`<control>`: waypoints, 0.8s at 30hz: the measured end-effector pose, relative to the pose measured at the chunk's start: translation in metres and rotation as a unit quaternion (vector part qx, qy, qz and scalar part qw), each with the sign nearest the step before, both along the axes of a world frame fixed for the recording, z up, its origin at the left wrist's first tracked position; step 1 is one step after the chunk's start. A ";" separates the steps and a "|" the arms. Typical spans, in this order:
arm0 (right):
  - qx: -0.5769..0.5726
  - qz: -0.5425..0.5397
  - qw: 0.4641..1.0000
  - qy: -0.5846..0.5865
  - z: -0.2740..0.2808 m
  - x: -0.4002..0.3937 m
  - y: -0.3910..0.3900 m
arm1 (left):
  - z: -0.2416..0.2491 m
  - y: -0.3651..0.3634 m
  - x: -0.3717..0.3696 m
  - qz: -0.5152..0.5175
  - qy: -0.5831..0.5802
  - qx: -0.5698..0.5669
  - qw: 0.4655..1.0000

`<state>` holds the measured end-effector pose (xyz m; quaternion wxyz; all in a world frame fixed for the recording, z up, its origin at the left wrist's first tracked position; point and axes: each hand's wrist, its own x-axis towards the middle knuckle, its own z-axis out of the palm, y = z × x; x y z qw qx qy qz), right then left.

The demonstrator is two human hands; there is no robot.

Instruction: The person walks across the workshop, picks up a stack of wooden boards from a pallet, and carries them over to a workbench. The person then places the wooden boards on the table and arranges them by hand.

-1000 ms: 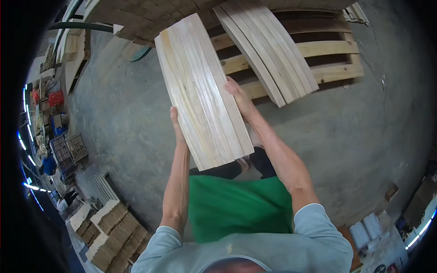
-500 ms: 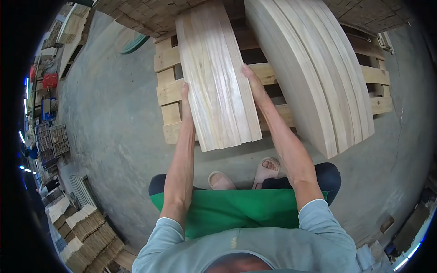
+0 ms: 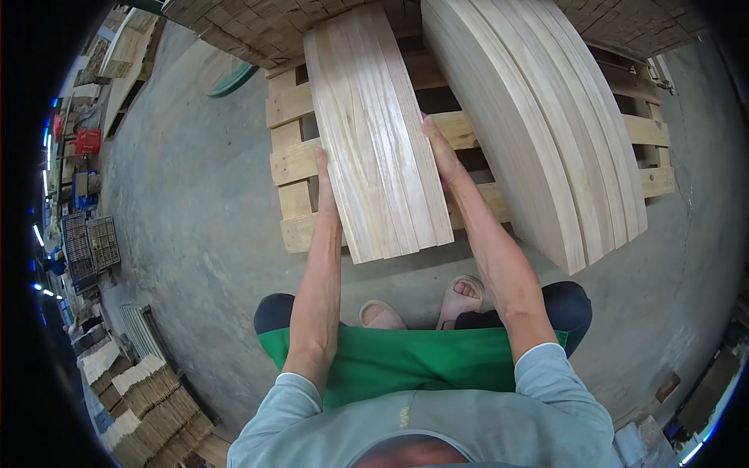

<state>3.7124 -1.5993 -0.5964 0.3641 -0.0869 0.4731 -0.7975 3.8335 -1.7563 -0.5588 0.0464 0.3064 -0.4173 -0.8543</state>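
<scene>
A pale stack of long wooden boards (image 3: 374,132) lies on a wooden pallet (image 3: 295,165), its near end over the pallet's front edge. My left hand (image 3: 325,181) presses along the stack's left side, thumb pointing forward, with the other fingers hidden. On the right side, my right hand (image 3: 441,150) holds the same stack, its fingers mostly hidden below the edge. Between them the stack is gripped from both sides. To the right, a taller group of curved boards (image 3: 538,125) stands on the pallet, apart from my right hand.
Stacked wood blocks (image 3: 234,31) rise behind the boards. A green round object (image 3: 233,79) is on the floor at the upper left. Crates (image 3: 90,242) and wood piles (image 3: 156,398) stand along the left. My sandalled feet (image 3: 460,303) are just before the pallet.
The view has shifted slightly. The board stack and both hands appear a little farther right and lower, with the hands still at its sides.
</scene>
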 end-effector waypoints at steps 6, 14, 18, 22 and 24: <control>0.044 0.079 0.995 -0.040 -0.004 -0.002 0.006 | 0.008 -0.005 0.003 -0.078 -0.032 -0.007 0.996; 0.057 0.094 0.992 -0.056 -0.009 -0.006 0.007 | -0.026 -0.017 0.005 -0.061 0.000 0.057 0.996; 0.050 0.075 0.995 -0.037 -0.002 -0.007 0.007 | -0.022 -0.019 -0.006 -0.057 0.010 0.052 0.997; 0.032 0.065 0.997 -0.033 0.002 -0.006 0.004 | -0.020 -0.019 -0.008 -0.054 0.019 0.049 0.997; 0.015 0.059 0.997 -0.056 0.003 -0.003 0.003 | -0.019 -0.020 -0.006 -0.052 0.021 0.049 0.997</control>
